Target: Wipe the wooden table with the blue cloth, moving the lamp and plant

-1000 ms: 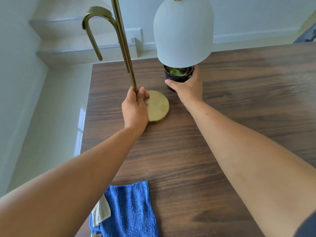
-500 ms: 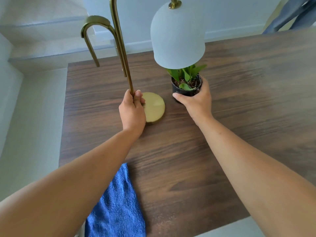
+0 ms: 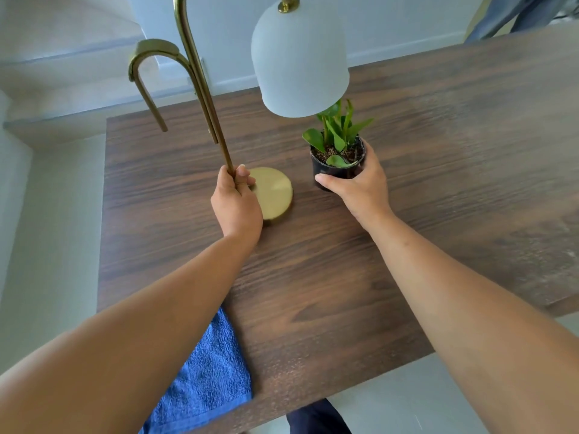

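One cloth (image 3: 203,380) lies at the worktop's (image 3: 313,292) near left edge, partly under the left forearm. The left hand (image 3: 237,203) grips the stem of the one lamp (image 3: 272,192) just above its round base. The right hand (image 3: 360,186) curls round the one plant (image 3: 336,151) pot, beside the base.

The left forearm hides part of the blue cloth (image 3: 206,380); the lamp (image 3: 200,76) stem runs off the top edge.

The wooden table (image 3: 438,214) bears the lamp (image 3: 275,192), blue cloth (image 3: 206,380), and seemingly the plant (image 3: 336,161).
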Demonstrator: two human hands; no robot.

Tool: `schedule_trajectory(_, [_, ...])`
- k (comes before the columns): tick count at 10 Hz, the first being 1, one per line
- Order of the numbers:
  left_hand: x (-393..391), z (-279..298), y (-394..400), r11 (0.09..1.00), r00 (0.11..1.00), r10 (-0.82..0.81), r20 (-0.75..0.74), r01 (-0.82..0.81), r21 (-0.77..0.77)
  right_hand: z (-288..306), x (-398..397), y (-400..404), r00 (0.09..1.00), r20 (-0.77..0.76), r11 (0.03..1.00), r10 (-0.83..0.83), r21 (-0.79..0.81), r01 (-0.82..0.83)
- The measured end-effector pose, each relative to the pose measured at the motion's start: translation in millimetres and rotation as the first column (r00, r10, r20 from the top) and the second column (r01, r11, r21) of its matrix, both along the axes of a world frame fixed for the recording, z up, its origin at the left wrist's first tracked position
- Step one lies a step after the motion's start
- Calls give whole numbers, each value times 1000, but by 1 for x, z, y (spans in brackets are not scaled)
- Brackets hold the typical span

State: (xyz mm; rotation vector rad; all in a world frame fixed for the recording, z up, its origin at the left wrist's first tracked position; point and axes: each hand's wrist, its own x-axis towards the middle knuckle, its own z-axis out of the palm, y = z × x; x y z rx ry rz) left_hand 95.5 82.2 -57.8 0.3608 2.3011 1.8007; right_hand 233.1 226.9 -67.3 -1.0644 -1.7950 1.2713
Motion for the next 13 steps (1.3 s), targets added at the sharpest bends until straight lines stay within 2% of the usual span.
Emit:
schedule_trajectory(6, [-28, 4, 11, 1000, 1000, 10, 19, -10, -19, 4, -15, 12, 997, 71, 998, 43, -44, -40])
schedule_trajectory(10, [-32, 7, 4, 993, 998, -65, 5, 66, -100, 2, -20, 15, 994, 72, 996, 78, -37, -76])
schedule_trajectory(11, [-32, 10, -3, 985, 995, -101, -6, 99, -140, 2, -13, 13, 991, 110, 997, 76, -37, -72])
schedule_trajectory(13, [-1, -1, -34, 968, 983, -35, -181, -11, -250, 1, 11, -7, 947, 320, 999, 28, 30, -40])
